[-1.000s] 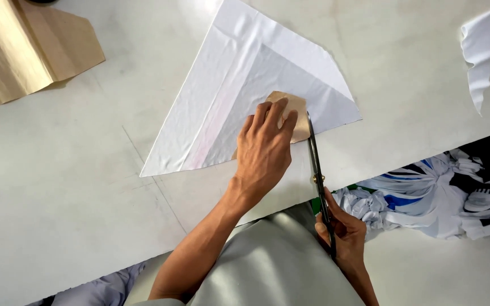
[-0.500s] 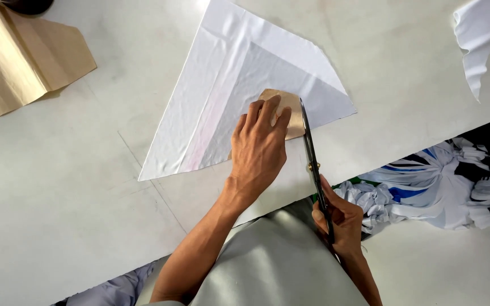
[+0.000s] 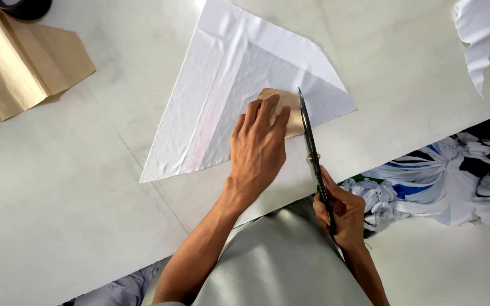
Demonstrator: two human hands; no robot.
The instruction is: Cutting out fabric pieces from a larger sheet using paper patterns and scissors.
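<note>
Fingers (image 3: 267, 116) of left hand (image 3: 259, 150) spread flat, pinning tan pattern (image 3: 290, 110) on white cloth (image 3: 239, 73); right hand (image 3: 344, 212) gripping scissors (image 3: 312, 153) at 3 o'clock. Cutting barely begun, judging by uncut cloth on table (image 3: 58, 198).

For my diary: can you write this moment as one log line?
left hand: pressing brown paper piece on white cloth | right hand: holding scissors

- A wide pale bench (image 3: 58, 226) fills most of the view, evenly lit.
- Folded brown paper (image 3: 18, 62) lies at its far left.
- Fabric scraps (image 3: 443, 181) are heaped below its edge.
</note>
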